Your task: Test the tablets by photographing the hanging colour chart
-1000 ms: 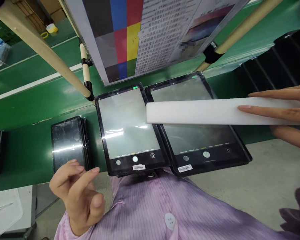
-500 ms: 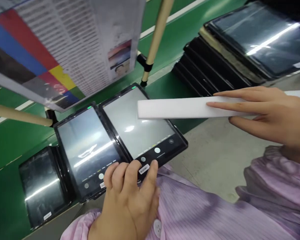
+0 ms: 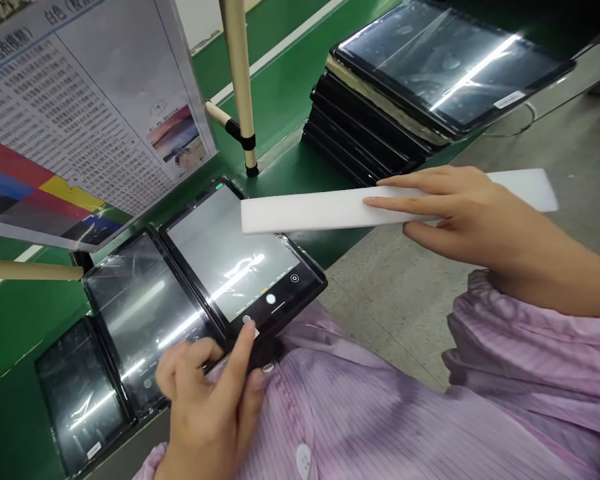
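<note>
Two lit tablets lie side by side at the edge of the green bench. My left hand (image 3: 207,390) rests on their near edges, index finger stretched onto the bottom bar of the right tablet (image 3: 240,257), other fingers curled over the left tablet (image 3: 140,313). My right hand (image 3: 460,213) grips a long white foam strip (image 3: 330,208) held level above the right tablet's far corner, fingers laid along its top and thumb beneath.
A dark tablet (image 3: 75,400) lies at the far left. A stack of several black tablets (image 3: 415,80) stands at the back right. A colour test chart (image 3: 80,120) on cream poles (image 3: 240,80) hangs over the tablets. Grey floor (image 3: 555,140) shows on the right.
The view has swung right, showing more of the tablet stack. My left hand came up from below onto the tablets' near edges. The foam strip stays over the right tablet.
</note>
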A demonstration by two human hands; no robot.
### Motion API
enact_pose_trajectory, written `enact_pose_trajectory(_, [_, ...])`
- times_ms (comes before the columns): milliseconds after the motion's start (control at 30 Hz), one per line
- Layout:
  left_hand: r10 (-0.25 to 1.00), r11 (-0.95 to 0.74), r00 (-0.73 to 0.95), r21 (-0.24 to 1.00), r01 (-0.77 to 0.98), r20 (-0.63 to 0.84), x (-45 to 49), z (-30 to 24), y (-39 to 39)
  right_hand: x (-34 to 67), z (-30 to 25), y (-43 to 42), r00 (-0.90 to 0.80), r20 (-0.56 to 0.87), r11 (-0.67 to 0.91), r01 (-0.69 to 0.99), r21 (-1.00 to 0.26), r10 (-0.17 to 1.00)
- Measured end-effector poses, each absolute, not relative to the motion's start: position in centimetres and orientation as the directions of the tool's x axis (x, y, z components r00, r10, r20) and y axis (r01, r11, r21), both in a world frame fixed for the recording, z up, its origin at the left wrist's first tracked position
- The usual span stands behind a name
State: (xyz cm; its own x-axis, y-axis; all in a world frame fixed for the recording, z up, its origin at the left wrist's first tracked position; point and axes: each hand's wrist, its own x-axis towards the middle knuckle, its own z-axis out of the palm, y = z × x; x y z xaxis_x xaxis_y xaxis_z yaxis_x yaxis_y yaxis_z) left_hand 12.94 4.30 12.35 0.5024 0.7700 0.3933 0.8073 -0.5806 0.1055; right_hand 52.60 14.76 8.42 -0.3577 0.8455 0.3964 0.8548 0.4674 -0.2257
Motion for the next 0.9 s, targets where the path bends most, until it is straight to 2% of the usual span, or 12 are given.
enact_pose_trajectory(200, [0.826, -0.459, 0.399, 0.065, 0.886, 0.399, 9.5, 12.2, 1.5, 51.6, 8.2, 13.5, -0.272, 0.373, 0.38, 0.89, -0.252, 0.887])
enact_pose_trajectory(300, [0.878, -0.367, 0.319, 0.076, 0.927, 0.356, 9.1, 12.0, 0.4, 50.4, 7.2, 13.7, -0.054, 0.434, 0.208, 0.926, -0.314, 0.899])
enact_pose_trajectory(367, [0.893, -0.336, 0.291, 0.078, 0.939, 0.345, 9.0, 11.7, 0.0, 49.5, 5.4, 14.8, 0.098, 0.498, 0.109, 0.922, -0.37, 0.862])
enact_pose_trajectory(433, [0.903, -0.303, 0.264, 0.066, 0.951, 0.34, 8.9, 11.5, -0.2, 48.1, 3.1, 16.4, 0.175, 0.516, 0.057, 0.914, -0.403, 0.838])
enact_pose_trajectory(500, [0.908, -0.269, 0.235, 0.054, 0.962, 0.347, 9.0, 11.2, -0.3, 46.4, 1.2, 17.8, 0.16, 0.38, 0.012, 0.911, -0.412, 0.911])
enact_pose_trajectory(600, [0.908, -0.239, 0.204, 0.052, 0.97, 0.367, 9.3, 10.9, -0.1, 43.7, 0.4, 18.7, 0.082, -0.064, -0.1, 0.92, -0.379, 0.995])
enact_pose_trajectory(633, [0.906, -0.234, 0.199, 0.049, 0.971, 0.373, 9.4, 10.8, 0.0, 43.0, 0.7, 18.6, 0.092, -0.128, -0.134, 0.917, -0.377, 0.987])
enact_pose_trajectory(667, [0.907, -0.228, 0.195, 0.044, 0.973, 0.374, 9.5, 10.7, 0.1, 42.4, 1.2, 18.4, 0.12, -0.121, -0.159, 0.904, -0.397, 0.985])
enact_pose_trajectory(700, [0.909, -0.223, 0.195, 0.035, 0.974, 0.367, 9.6, 10.6, 0.2, 42.0, 1.9, 18.0, 0.154, -0.059, -0.164, 0.879, -0.449, 0.986])
enact_pose_trajectory(767, [0.918, -0.219, 0.197, 0.024, 0.975, 0.344, 9.3, 10.3, 0.4, 41.3, 3.4, 17.1, 0.193, 0.06, -0.11, 0.758, -0.643, 0.979])
enact_pose_trajectory(833, [0.921, -0.203, 0.178, 0.037, 0.979, 0.347, 8.2, 10.1, 0.5, 40.8, 4.9, 16.1, 0.124, 0.032, -0.038, 0.524, -0.851, 0.992])
enact_pose_trajectory(900, [0.923, -0.141, 0.102, 0.081, 0.987, 0.37, 6.3, 9.7, 0.7, 40.3, 6.1, 15.2, -0.066, -0.036, -0.012, 0.325, -0.946, 0.997])
